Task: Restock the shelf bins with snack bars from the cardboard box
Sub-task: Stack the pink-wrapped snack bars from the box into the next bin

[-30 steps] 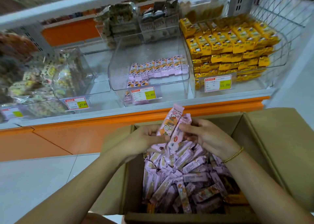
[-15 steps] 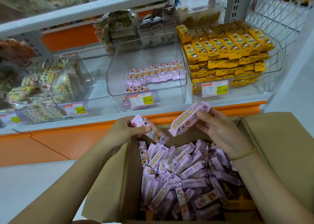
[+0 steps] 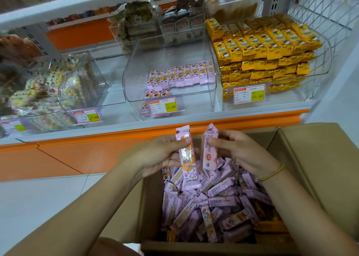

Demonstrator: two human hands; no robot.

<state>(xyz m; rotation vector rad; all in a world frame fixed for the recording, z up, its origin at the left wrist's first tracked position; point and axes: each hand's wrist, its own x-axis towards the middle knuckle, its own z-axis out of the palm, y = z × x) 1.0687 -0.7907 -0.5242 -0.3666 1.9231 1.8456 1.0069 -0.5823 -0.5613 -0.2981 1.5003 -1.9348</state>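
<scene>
Left hand (image 3: 155, 154) grips one pink bar (image 3: 188, 166); right hand (image 3: 240, 150) grips second bar (image 3: 209, 156).

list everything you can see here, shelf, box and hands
cardboard box: one, brown, open, below the shelf
boxed bars: many, pink, heaped in the box
middle bin: one, clear, shelf centre
shelved bars: one row plus a few, pink, in the middle bin
yellow packs: many, yellow, stacked in the right bin
bagged snacks: several, greenish yellow, left bin
price tags: at least three, white with yellow patch, bin fronts
bracelet: one, gold, right wrist
left hand: holds the left bar, pink, upright over the box
right hand: holds the right bar, pink, upright beside it
</scene>
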